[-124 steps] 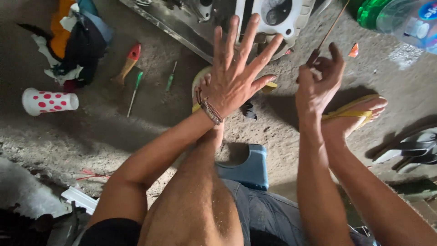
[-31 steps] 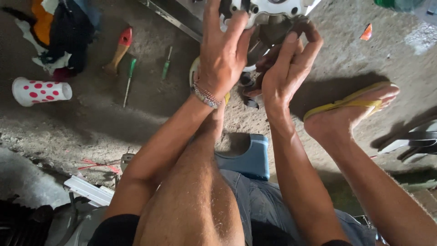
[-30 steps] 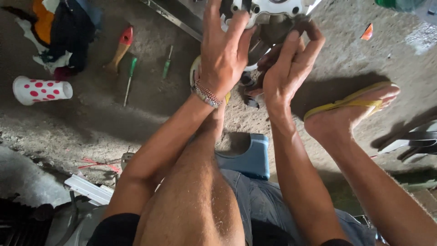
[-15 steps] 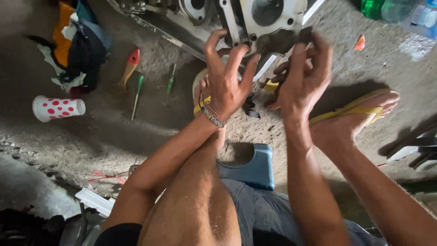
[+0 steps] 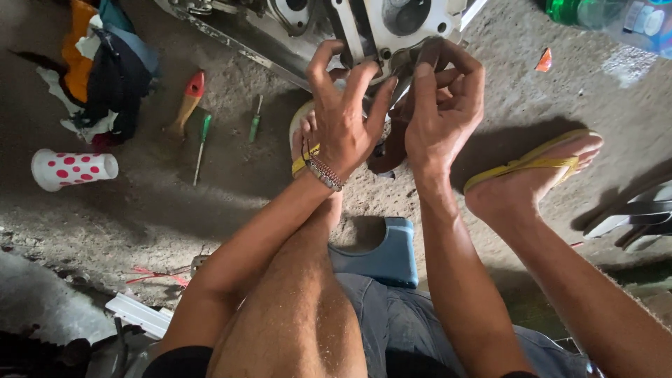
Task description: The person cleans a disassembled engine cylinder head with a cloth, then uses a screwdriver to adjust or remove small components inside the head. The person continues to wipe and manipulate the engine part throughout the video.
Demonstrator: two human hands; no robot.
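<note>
A grey metal engine block (image 5: 381, 21) with round bores lies on the dirt floor at the top of the view. My left hand (image 5: 346, 122), with a beaded bracelet at the wrist, hovers just below it, fingers spread and curled, fingertips at the block's lower edge. My right hand (image 5: 444, 105) is beside it, fingers pinched on a thin dark metal piece (image 5: 409, 66) held against the block. Whether the left fingers also touch that piece I cannot tell.
Two green-handled screwdrivers (image 5: 203, 136) (image 5: 255, 124) and a red-handled tool (image 5: 189, 101) lie left of the hands. Farther left are a white cup with red dots (image 5: 73, 168) and a clothes pile (image 5: 105, 66). A blue stool (image 5: 385, 255) is under me, and my sandalled foot (image 5: 532, 171) is at right.
Both hands came down from raised, open palms to the engine block. Over the last second they loosened from the block, and the right hand now pinches the thin metal piece.
</note>
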